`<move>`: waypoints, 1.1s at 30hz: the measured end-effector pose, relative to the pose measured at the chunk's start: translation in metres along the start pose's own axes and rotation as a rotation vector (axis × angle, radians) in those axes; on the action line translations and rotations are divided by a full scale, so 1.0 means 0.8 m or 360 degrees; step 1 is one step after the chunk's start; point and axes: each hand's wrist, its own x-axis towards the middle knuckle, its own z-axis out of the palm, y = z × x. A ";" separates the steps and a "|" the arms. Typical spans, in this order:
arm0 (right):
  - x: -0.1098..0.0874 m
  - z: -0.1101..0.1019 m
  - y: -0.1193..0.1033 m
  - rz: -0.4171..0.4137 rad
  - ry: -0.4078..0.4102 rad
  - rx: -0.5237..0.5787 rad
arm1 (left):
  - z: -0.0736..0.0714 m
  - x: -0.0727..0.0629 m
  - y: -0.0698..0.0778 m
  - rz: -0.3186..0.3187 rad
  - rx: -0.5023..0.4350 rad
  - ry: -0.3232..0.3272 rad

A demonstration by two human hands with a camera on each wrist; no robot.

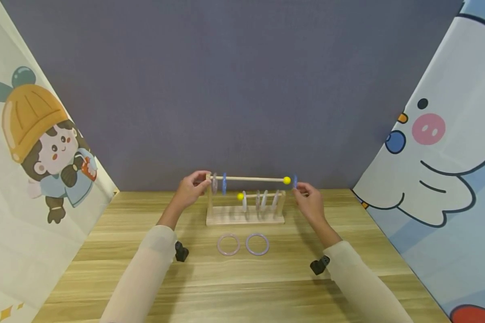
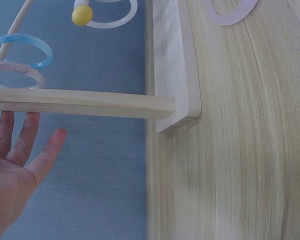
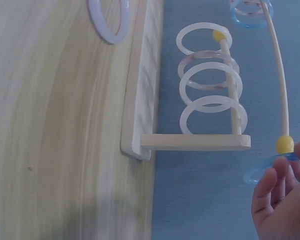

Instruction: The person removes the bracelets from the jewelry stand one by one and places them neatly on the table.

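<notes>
A wooden stand (image 1: 242, 217) with two horizontal rods stands at the table's back. My left hand (image 1: 189, 190) grips the top of its left post (image 2: 90, 102); the left wrist view shows fingers against the post. Near that post, a blue bangle (image 1: 224, 185) and a greyish one (image 1: 214, 185) hang on the upper rod (image 1: 254, 179). My right hand (image 1: 310, 204) pinches another blue bangle (image 3: 257, 172) just beyond the yellow ball (image 3: 285, 144) on that rod's free end. Several white and brownish bangles (image 3: 210, 100) hang on the lower rod.
On the table in front of the stand lie a pink bangle (image 1: 228, 254) and a purple bangle (image 1: 257, 254), side by side. A dark grey partition (image 1: 242, 89) rises behind the stand. Printed cartoon panels flank the table.
</notes>
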 end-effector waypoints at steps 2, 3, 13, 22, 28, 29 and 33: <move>-0.002 -0.001 0.003 -0.0028 0.0001 -0.0031 | 0.000 0.000 -0.001 -0.0002 -0.0002 0.0002; -0.002 -0.002 0.005 -0.0045 0.0000 -0.0050 | 0.000 0.000 -0.001 -0.0002 0.0001 0.0001; -0.014 -0.015 0.013 -0.0211 -0.0062 -0.0184 | 0.001 0.000 -0.001 -0.0003 0.0003 -0.0005; -0.026 -0.020 0.031 -0.0363 -0.0192 -0.0245 | 0.000 0.000 -0.001 -0.0001 -0.0019 -0.0001; -0.034 -0.021 0.043 -0.0488 -0.0304 -0.0358 | 0.000 -0.001 0.000 0.0007 -0.0031 0.0004; -0.036 -0.021 0.044 -0.0513 -0.0323 -0.0382 | 0.000 -0.001 0.000 0.0003 -0.0032 0.0001; -0.041 -0.021 0.046 -0.0627 -0.0436 -0.0469 | 0.000 -0.001 0.000 -0.0007 -0.0018 -0.0010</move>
